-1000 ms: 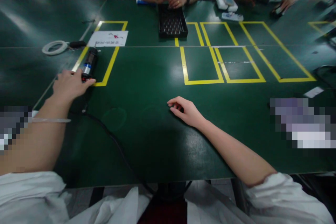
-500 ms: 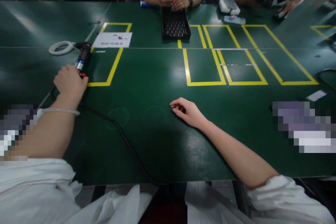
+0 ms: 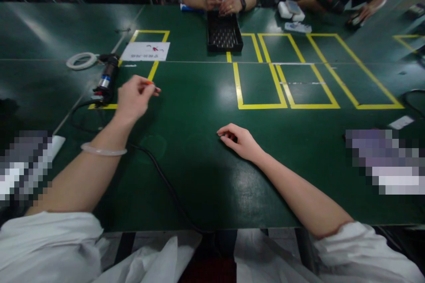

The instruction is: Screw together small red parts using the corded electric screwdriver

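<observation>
My left hand is raised over the green table, thumb and fingers pinched on a small orange piece that is mostly hidden by the fingers. To its left lies a black cylindrical tool with a silver-and-blue band and a cord, apart from the hand. My right hand rests on the table at the middle, fingers loosely curled, a gap between thumb and forefinger, and nothing visible in it.
A white tape roll and a printed white card lie beyond the tool. A black cable crosses toward the front edge. Opposite, a person's hands are above a black tray. Yellow tape outlines rectangles on the table.
My left hand has moved right from the black tool's near end, now with the small orange piece between its fingers. My right hand has stayed put.
</observation>
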### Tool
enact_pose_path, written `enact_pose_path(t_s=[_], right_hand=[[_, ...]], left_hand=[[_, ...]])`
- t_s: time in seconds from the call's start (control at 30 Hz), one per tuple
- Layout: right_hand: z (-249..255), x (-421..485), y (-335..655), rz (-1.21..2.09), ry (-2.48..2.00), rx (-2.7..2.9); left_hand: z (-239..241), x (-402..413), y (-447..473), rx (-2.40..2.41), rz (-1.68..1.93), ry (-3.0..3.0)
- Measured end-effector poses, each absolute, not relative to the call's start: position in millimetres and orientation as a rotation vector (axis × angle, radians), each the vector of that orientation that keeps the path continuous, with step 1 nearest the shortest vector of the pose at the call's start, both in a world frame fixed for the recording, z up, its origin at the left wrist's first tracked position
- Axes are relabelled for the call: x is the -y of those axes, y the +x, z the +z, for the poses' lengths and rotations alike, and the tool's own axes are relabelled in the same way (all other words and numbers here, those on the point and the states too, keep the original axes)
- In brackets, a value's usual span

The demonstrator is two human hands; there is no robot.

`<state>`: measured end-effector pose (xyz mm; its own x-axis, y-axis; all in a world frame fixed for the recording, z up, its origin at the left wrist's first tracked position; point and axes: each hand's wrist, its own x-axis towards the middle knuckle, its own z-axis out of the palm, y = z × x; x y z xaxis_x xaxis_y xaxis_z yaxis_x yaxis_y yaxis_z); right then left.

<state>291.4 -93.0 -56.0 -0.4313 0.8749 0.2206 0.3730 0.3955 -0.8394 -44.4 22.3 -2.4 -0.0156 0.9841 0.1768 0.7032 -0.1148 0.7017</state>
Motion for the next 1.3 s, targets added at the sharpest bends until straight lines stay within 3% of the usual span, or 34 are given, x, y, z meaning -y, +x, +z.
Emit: enact_pose_path(t_s=[0.2,0.43,1.3], right_hand=[[-62.8,91.3,292.6,1.085,-1.034,1.748],[-62.1,89.8,296.3,1.178,-0.982,1.777],[-67.9,85.6,299.1,1.104,-1.071,1.697]], left_hand=[[-7.0,35.2,71.4,-1.041,0.719,1.611],[-29.2,51.7,89.5,-0.730,0.433,1.489],[-45.8,51.3,92.0,-0.717,0.560,1.409]])
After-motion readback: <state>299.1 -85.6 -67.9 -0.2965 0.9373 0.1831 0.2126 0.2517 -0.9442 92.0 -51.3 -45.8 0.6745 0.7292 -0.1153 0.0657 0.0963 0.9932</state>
